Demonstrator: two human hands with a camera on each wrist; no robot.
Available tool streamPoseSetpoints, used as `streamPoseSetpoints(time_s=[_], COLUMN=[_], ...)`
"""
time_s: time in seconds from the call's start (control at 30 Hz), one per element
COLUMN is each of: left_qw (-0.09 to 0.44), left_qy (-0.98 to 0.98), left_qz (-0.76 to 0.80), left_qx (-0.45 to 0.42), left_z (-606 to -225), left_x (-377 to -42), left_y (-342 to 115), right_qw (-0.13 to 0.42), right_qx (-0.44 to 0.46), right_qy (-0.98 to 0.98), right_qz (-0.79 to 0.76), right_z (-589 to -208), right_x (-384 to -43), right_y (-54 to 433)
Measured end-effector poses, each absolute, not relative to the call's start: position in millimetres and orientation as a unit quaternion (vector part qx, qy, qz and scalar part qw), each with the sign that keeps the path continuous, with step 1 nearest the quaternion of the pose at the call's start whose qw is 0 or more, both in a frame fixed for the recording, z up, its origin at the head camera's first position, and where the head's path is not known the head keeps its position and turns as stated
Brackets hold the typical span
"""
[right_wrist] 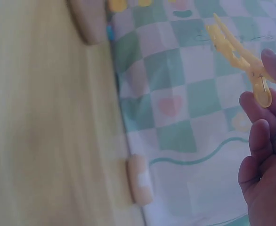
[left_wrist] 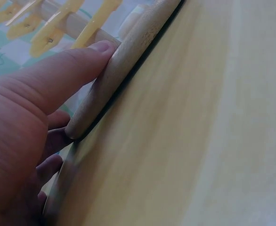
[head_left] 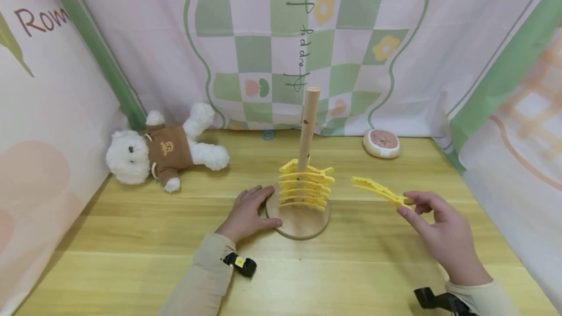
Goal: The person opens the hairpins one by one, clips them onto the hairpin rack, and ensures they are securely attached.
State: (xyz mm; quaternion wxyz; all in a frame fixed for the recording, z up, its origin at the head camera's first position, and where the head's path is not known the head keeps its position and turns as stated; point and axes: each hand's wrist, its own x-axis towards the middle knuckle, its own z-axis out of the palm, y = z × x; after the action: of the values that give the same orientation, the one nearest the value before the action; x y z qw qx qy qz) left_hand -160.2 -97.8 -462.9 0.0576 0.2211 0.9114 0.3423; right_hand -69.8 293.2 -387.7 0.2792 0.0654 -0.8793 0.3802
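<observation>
A round wooden base (head_left: pixel 303 227) with an upright wooden pole (head_left: pixel 310 126) stands mid-table. Several yellow plastic clips (head_left: pixel 325 173) are stacked one above another around the lower pole. My left hand (head_left: pixel 249 213) holds the left edge of the base, its thumb over the rim and its fingers spread round the side. To the right, my right hand (head_left: pixel 454 240) pinches the handle end of another long yellow clip (right_wrist: pixel 258 77) between thumb and fingers. That clip's toothed jaws stand slightly apart and point left toward the pole, clear of it.
A white plush bear (head_left: pixel 169 148) in a brown shirt lies at the back left. A small round white-and-pink device (head_left: pixel 381 143) sits at the back right. Near the rear edge lies a blue ring (head_left: pixel 268 134). Printed cloth walls (head_left: pixel 252 9) enclose the table.
</observation>
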Motion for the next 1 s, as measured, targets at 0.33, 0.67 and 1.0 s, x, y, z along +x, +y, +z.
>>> streamPoseSetpoints(time_s=[0.33,0.67,1.0], left_qw=[0.056,0.051,0.025], left_qy=[0.911,0.914,0.926], left_qz=[0.345,0.339,0.315], left_qx=[0.22,0.218,0.208], left_z=[-461,-462,-462], left_x=[-160,-160,-157], left_y=[-98,-97,-90], right_qw=[0.3,0.289,0.269], right_qx=[0.124,0.151,0.166], right_qy=[-0.855,-0.856,-0.863], right_qz=[0.404,0.401,0.394], right_z=[-365,-352,-346], right_x=[-83,-99,-113], right_y=[273,244,224])
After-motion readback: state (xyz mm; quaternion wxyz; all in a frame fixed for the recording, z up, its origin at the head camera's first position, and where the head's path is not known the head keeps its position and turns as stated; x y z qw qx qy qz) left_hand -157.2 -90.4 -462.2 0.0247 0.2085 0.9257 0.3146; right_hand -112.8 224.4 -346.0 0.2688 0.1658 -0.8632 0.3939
